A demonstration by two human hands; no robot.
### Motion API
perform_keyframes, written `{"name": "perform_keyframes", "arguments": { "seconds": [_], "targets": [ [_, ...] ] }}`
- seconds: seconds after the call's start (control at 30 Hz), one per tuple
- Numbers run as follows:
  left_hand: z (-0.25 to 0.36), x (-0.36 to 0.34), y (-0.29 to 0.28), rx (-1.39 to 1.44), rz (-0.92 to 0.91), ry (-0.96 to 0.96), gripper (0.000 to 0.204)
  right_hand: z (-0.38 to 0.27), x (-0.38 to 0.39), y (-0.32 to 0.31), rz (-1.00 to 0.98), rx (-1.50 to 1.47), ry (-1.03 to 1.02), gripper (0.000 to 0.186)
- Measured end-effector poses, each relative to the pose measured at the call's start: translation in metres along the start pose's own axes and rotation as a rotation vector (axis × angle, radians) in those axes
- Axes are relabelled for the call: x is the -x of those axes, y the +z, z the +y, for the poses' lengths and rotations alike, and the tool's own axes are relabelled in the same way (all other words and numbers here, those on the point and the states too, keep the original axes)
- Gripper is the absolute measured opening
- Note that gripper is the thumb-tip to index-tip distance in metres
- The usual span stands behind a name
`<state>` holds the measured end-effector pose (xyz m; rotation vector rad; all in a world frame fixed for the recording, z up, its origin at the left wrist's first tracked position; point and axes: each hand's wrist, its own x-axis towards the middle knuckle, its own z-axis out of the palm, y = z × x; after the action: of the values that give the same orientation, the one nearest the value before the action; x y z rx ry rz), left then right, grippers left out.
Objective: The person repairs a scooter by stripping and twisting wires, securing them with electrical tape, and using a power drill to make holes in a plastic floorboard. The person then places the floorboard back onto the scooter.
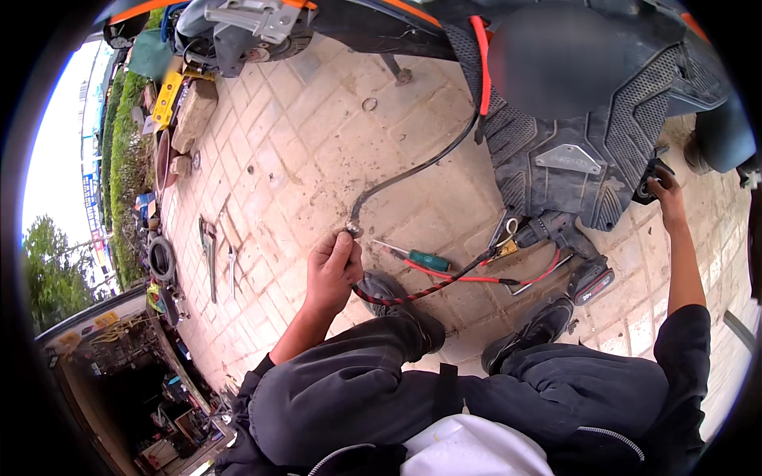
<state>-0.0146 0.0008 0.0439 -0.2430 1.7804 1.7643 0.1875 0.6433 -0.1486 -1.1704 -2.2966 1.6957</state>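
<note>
In front of me, my left hand (pixel 335 266) is closed in a pinch on a cable joint (pixel 352 228), with a bit of bare metal showing at the thumb. From there a black cable (pixel 413 170) curves up to the scooter, where a red cable (pixel 482 67) hangs at the footboard. A red-and-black cable (pixel 397 301) runs from below the same hand toward the right. Far to the right, my right hand (pixel 665 194) is closed around a black rounded object (pixel 649 181) beside the footboard; its kind is not clear.
The scooter's black footboard (pixel 567 159) fills the upper right. Between my shoes lie a green-handled screwdriver (pixel 429 260) and a cordless drill (pixel 571 246). Pliers (pixel 208 254) and a wrench (pixel 232 270) rest on the paving at left, near a small tyre (pixel 161 259).
</note>
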Motion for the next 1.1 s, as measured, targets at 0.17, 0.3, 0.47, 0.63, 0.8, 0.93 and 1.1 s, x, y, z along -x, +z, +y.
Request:
{"name": "perform_keyframes", "arguments": {
  "seconds": [0.17, 0.3, 0.47, 0.63, 0.8, 0.93, 1.1],
  "targets": [
    [-0.005, 0.016, -0.009, 0.148, -0.099, -0.058, 0.024, -0.033, 0.002, -0.031, 0.327, 0.395, -0.152, 0.040],
    [0.000, 0.029, -0.009, 0.024, -0.138, -0.018, 0.018, -0.186, 0.088, 0.035, -0.348, 0.373, 0.110, 0.022],
    [0.015, 0.037, 0.003, -0.122, -0.204, -0.131, 0.020, -0.286, 0.142, 0.178, -1.043, 0.146, -0.034, 0.021],
    [0.005, 0.040, 0.008, -0.548, -0.165, 0.126, 0.020, -0.304, 0.170, 0.285, -0.901, 0.085, -0.508, 0.020],
    [0.015, 0.048, 0.007, -0.872, -0.071, 0.422, 0.020, -0.301, 0.176, 0.318, -0.740, 0.229, -1.187, 0.022],
    [0.016, 0.047, 0.002, -0.980, -0.053, 0.547, 0.023, -0.302, 0.182, 0.328, -1.106, -0.063, -0.084, 0.031],
    [0.014, 0.043, 0.005, -0.889, -0.106, 0.552, 0.027, -0.302, 0.184, 0.341, -1.221, -0.290, 0.364, 0.028]
  ]
}}
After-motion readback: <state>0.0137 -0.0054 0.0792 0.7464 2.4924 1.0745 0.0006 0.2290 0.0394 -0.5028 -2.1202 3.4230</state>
